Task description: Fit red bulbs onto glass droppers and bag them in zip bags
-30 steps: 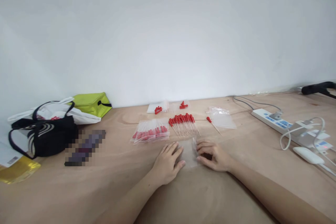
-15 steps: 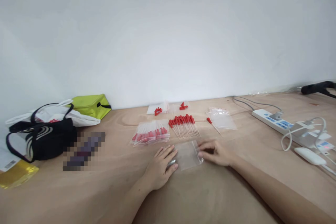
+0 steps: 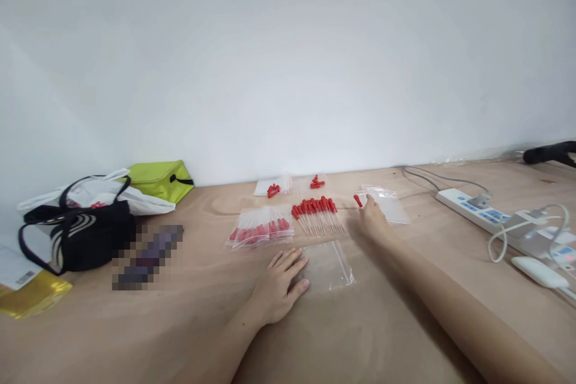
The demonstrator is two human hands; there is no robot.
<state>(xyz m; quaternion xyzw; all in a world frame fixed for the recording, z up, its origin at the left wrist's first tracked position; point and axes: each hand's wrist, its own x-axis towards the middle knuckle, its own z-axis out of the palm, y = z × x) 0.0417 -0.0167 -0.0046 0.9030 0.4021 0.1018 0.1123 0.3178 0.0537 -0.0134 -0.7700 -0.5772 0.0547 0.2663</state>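
Observation:
My left hand (image 3: 279,288) lies flat with fingers spread on the left edge of a clear zip bag (image 3: 326,264), whose zip end points right. Beyond the bag, my right hand (image 3: 373,219) has its fingers closed around a single red-bulbed dropper (image 3: 357,200). Only the red bulb shows past the fingertips; the thin stem is hidden by the hand. Several more droppers (image 3: 317,213) lie in a row left of that hand. Farther left is a stack of bagged droppers (image 3: 261,229). Flat zip bags (image 3: 393,207) lie just right of my right hand.
Loose red bulbs (image 3: 273,191) and another small group of red bulbs (image 3: 317,182) lie near the wall. A power strip (image 3: 468,210) with cables and a white adapter (image 3: 539,272) is on the right. A black bag (image 3: 94,237) and a green bag (image 3: 157,180) stand left.
My right hand has left the zip bag's right end, moved forward and closed on the lone dropper, whose bulb shifted slightly. My left hand stays on the bag, which now lies flatter.

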